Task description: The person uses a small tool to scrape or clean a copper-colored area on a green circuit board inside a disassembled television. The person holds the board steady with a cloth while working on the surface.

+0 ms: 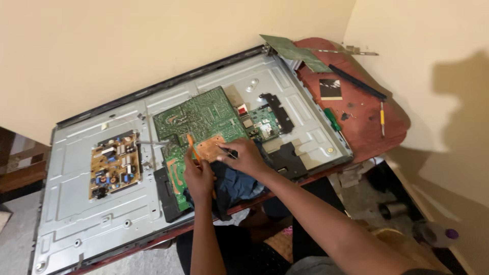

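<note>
A large green circuit board (201, 119) lies flipped on the grey metal back panel (102, 214) of an opened flat television. My left hand (198, 175) grips an orange-handled tool (192, 147) whose tip rests on the board's copper-coloured patch (210, 147). My right hand (244, 157) holds a thin dark tool (228, 151) against the same patch. A dark blue cloth (235, 186) lies under both wrists at the panel's near edge.
A tan power board (114, 165) sits at the panel's left, a small green board (264, 124) at its right. The red table (367, 117) carries a yellow-handled screwdriver (382, 117), a black strip (357, 82) and a loose green board (295, 52). Walls stand close behind and to the right.
</note>
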